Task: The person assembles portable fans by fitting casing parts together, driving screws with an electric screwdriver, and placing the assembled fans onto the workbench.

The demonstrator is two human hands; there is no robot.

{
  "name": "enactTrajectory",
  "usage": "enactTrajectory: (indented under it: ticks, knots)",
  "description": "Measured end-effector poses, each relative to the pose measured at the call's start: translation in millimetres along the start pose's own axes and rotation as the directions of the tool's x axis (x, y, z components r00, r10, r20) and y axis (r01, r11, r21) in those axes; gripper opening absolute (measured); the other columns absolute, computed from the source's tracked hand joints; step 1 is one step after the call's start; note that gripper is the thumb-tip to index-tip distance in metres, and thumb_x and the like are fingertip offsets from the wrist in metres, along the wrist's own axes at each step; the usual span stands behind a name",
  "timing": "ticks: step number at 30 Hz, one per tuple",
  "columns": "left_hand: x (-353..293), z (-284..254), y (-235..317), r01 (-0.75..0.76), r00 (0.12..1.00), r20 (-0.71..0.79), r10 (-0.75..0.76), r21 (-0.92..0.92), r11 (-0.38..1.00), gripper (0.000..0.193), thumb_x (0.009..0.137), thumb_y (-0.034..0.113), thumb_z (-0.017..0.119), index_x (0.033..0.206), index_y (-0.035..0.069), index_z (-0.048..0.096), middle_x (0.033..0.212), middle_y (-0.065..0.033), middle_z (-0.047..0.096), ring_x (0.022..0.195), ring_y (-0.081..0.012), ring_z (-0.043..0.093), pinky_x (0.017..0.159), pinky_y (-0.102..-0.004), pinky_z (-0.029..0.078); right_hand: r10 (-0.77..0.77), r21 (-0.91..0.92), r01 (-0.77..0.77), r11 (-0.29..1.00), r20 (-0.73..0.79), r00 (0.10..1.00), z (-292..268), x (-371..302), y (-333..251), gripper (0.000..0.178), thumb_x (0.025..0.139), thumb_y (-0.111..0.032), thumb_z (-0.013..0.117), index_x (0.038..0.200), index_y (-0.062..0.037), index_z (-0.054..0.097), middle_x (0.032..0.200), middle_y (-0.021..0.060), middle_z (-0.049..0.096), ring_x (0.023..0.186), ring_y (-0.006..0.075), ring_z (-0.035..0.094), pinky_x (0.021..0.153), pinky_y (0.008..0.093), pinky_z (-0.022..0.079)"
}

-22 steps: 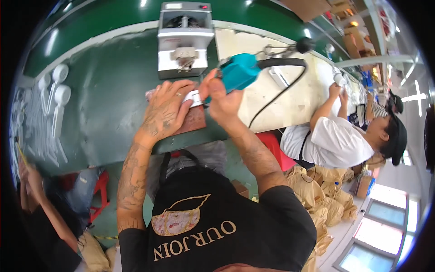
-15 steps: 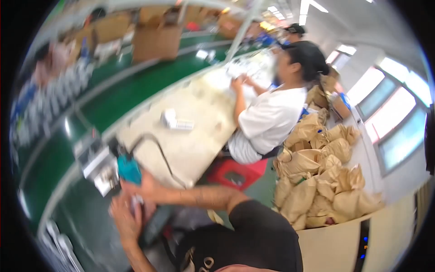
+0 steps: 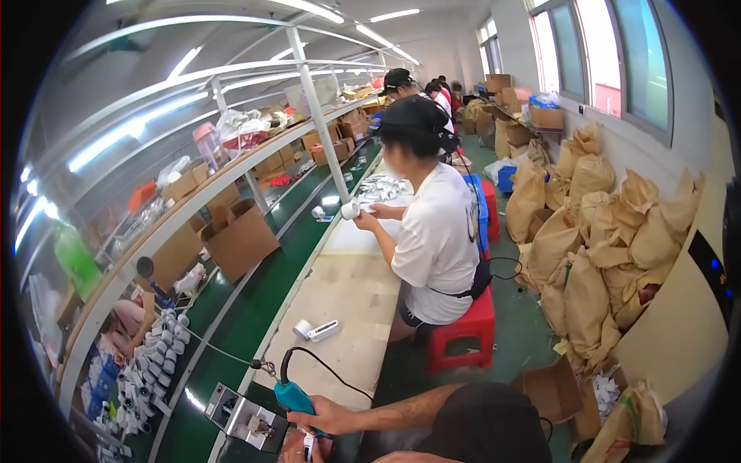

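Note:
At the lower middle, my right hand (image 3: 333, 417) is closed round the lower part of a teal electric screwdriver (image 3: 292, 397). A black cord leaves its top, and a cable with a small spring runs up to it. Just below, partly cut off by the lower edge, my left hand (image 3: 292, 447) has its fingers round a small white plastic part (image 3: 309, 446); most of that part is hidden. Left of my hands stands a metal fixture (image 3: 251, 420) with a small clamp on it. On the pale worktop (image 3: 347, 289) lies a white round-headed plastic piece (image 3: 315, 331).
A co-worker (image 3: 436, 231) in a white shirt sits ahead on a red stool (image 3: 463, 332), holding a white part. Left runs a green conveyor (image 3: 231, 316) beneath a shelf; many white parts (image 3: 150, 374) stand beyond. Brown sacks (image 3: 590, 301) and an open carton (image 3: 548, 390) line the right.
The view has swung up and to the left, so my hands now sit lower in it. The co-worker's hands have risen with a white part. My right hand stays at the screwdriver.

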State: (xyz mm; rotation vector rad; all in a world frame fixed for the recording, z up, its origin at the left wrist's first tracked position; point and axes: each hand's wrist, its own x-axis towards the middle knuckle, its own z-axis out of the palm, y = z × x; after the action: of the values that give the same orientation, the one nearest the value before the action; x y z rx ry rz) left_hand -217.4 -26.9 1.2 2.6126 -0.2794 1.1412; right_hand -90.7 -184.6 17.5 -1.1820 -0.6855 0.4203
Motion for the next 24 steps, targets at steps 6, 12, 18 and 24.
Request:
enactTrajectory:
  ticks: [6,12,18,24]
  knots:
    - [-28.5,-13.5,-5.8,0.282,0.948,-0.111,-0.297,-0.129,0.951,0.028,0.093,0.019,0.068,0.115,0.001,0.067,0.109,-0.0197,0.069,0.102,-0.0418,0.063,0.09,-0.0484,0.049,0.103,-0.143,-0.101,0.985,0.006,0.995,-4.7,-22.8,-4.3,0.035,0.1,-0.04,0.069,0.086,-0.0079,0.067,0.069,-0.0018,0.064,0.065,0.0089,0.057,0.06,0.0322,0.048]
    - [48.7,-49.7,1.6,0.278,0.955,-0.102,-0.28,-0.035,0.96,0.031,0.085,0.006,0.074,0.115,0.003,0.072,0.106,-0.0144,0.071,0.093,-0.0347,0.065,0.085,-0.0427,0.053,-0.003,-0.101,-0.014,0.995,-0.168,0.986,-33.1,-28.7,-29.7,0.024,0.101,-0.024,0.065,0.103,-0.0006,0.064,0.073,0.0038,0.063,0.065,0.0133,0.061,0.061,0.029,0.049]
    - [6.5,-87.3,10.7,0.527,0.846,-0.152,-0.511,0.093,0.845,0.03,0.083,0.01,0.078,0.112,0.004,0.073,0.108,-0.0112,0.071,0.096,-0.032,0.064,0.083,-0.04,0.054,0.033,0.031,-0.032,0.999,-0.02,0.999,-13.0,-33.9,-1.5,0.055,0.096,-0.048,0.071,0.108,0.004,0.057,0.07,0.0067,0.056,0.061,0.0185,0.055,0.059,0.0328,0.047]
    - [-28.3,-90.9,0.7,0.6,0.798,-0.175,-0.577,0.131,0.789,0.031,0.082,0.01,0.079,0.112,0.004,0.073,0.104,-0.0108,0.073,0.093,-0.0325,0.065,0.083,-0.041,0.054,0.042,0.002,-0.042,0.999,-0.003,0.999,-7.6,-32.5,5.9,0.062,0.093,-0.054,0.073,0.109,0.0032,0.057,0.071,0.0062,0.056,0.062,0.0179,0.055,0.059,0.0329,0.047]
